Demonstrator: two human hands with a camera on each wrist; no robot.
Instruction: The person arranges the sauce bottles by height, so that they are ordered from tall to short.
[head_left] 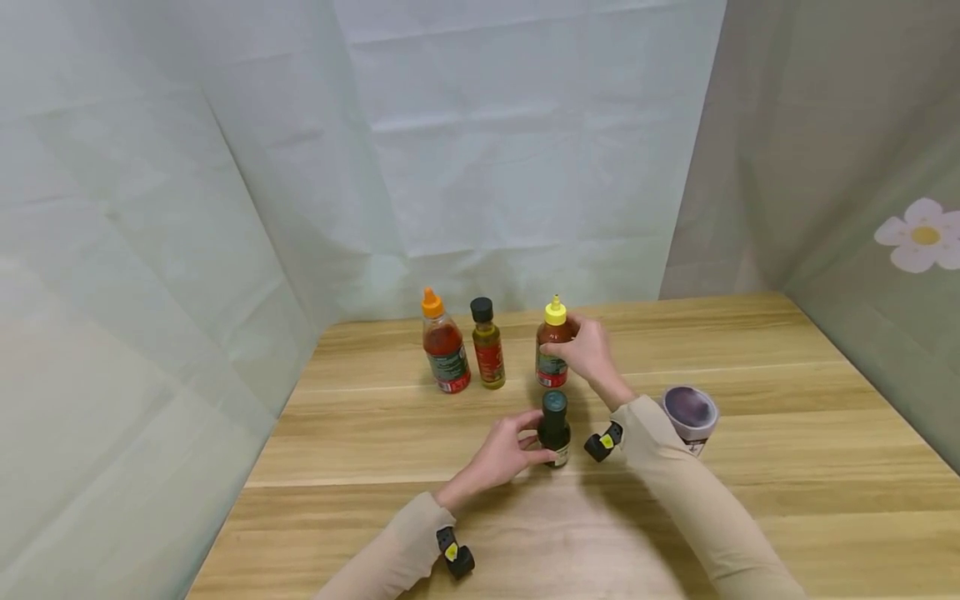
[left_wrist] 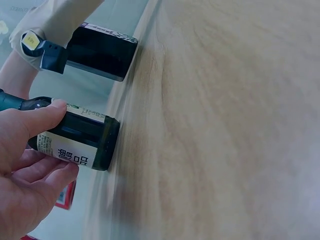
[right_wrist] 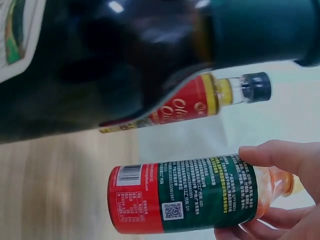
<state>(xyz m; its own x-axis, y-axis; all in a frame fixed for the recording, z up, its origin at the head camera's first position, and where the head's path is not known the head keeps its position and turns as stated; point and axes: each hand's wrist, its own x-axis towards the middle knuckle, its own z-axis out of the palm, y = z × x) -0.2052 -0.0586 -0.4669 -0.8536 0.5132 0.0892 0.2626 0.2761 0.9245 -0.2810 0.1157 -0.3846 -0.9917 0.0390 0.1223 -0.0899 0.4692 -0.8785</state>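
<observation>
My left hand (head_left: 504, 454) holds a small dark green bottle (head_left: 555, 429) with a green cap between thumb and fingers. In the left wrist view the thumb lies on the upper side of this bottle (left_wrist: 75, 137), with fingers against its pale label. Farther back, my right hand (head_left: 591, 354) grips a red sauce bottle (head_left: 552, 377) with a yellow nozzle cap. Thumb and fingers clasp the upper part of the sauce bottle (right_wrist: 185, 192) in the right wrist view. Both bottles stand upright, the dark one nearer me.
Left of the sauce bottle stand an olive oil bottle (head_left: 489, 354) with a black cap and a red sauce bottle (head_left: 447, 354) with an orange cap. A cup (head_left: 690, 412) stands beside the right sleeve. A pale cloth (head_left: 525, 167) hangs behind the wooden table (head_left: 352, 450).
</observation>
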